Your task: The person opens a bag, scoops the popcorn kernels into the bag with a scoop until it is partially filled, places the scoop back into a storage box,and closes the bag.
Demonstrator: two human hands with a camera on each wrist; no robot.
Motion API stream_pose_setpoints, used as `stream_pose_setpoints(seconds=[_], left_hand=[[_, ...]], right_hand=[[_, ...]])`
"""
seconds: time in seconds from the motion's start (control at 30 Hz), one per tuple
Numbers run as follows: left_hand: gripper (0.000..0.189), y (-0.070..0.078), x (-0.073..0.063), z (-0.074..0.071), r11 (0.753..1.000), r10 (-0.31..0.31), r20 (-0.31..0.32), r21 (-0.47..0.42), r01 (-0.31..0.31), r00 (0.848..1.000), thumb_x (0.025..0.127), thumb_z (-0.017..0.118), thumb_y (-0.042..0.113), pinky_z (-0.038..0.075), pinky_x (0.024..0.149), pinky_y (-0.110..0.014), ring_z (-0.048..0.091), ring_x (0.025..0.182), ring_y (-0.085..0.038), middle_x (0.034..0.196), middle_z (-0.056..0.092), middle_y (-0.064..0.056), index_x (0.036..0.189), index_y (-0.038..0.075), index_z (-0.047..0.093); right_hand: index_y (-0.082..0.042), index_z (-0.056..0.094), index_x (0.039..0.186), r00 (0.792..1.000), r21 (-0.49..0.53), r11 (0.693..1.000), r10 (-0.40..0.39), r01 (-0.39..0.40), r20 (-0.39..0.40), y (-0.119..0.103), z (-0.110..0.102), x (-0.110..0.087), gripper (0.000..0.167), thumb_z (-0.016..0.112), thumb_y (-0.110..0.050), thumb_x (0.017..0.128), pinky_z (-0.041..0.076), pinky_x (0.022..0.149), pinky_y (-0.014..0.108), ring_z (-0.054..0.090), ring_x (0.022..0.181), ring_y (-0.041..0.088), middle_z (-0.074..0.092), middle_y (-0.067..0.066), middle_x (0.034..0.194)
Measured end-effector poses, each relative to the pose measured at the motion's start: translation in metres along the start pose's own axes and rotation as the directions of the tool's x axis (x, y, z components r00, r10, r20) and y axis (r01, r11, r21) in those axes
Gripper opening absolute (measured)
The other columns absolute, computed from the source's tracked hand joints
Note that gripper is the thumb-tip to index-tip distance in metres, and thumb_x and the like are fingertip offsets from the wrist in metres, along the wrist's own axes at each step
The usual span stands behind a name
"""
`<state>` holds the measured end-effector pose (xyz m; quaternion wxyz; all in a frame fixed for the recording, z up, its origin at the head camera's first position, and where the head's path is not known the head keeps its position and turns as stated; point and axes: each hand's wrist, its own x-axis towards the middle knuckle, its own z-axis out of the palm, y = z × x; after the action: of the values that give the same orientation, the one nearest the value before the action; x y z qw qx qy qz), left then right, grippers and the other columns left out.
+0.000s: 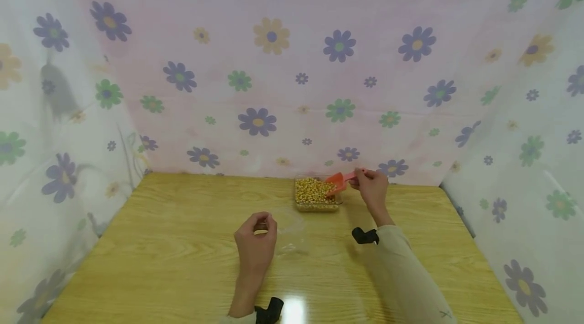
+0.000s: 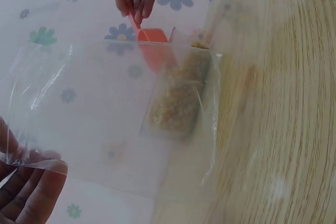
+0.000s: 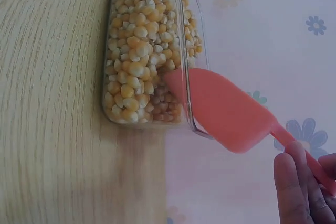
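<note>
Near left, the left hand (image 1: pixel 256 240) pinched a bag (image 2: pixel 105 93), presumably to steady it; farther right, a dish (image 1: pixel 318 207) held corn (image 1: pixel 312 190), a scoop (image 1: pixel 336 182) dipped in, its handle (image 3: pixel 285 136) pinched by the right hand (image 1: pixel 374 192), likely for reach.

I can't tell how deep the scoop (image 3: pixel 226 111) dips into the corn (image 3: pixel 136 51). The bag (image 2: pixel 100 103) clouds the box (image 1: pixel 318 207) in the left wrist view and itself nearly vanishes in the head view. Wrist-view edges crop the left grip (image 2: pixel 34 195) and right grip (image 3: pixel 296 192). The head view's bottom edge cuts the left sleeve (image 1: pixel 239 319) and worktop (image 1: pixel 182 243).
</note>
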<state>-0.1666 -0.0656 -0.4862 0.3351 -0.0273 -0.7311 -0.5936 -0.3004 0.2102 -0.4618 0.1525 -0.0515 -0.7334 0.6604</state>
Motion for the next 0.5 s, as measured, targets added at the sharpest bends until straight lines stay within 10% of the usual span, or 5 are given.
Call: stream_pose_setpoints(seconds=[0.5], left_hand=[[0.011, 0.006, 0.0, 0.002, 0.997, 0.07, -0.033, -0.021, -0.071, 0.997, 0.09, 0.068, -0.007, 0.052, 0.047, -0.017, 0.067, 0.059, -0.019, 0.075, 0.07, -0.009, 0.087, 0.001, 0.075]], right_hand=[[0.02, 0.057, 0.126, 0.944, 0.32, 0.895, 0.329, -0.311, -0.004, 0.031, 0.002, -0.012, 0.038, 0.057, -0.011, 0.104, 0.061, 0.068, 0.023, 0.072, 0.065, 0.008, 0.072, 0.001, 0.068]])
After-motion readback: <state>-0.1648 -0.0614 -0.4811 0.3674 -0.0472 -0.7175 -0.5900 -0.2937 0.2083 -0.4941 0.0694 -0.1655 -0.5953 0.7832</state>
